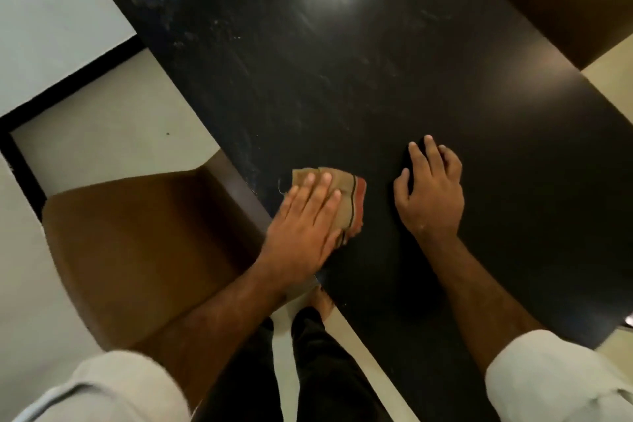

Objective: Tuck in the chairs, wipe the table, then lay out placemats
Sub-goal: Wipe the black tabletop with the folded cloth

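Pressing: left hand (pixel 301 229) flat on folded striped cloth (pixel 346 202), long axis toward bench (pixel 342 62) far end; right hand (pixel 430 195) spread, empty.

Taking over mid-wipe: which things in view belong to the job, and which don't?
Job:
folded tan cloth under the left hand
black table, right hand resting on it
brown chairs, near and far

Not the job:
nothing loose in view; no placemats in view

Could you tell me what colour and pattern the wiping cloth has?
The cloth is tan with red and dark stripes along one edge, seen in the head view.
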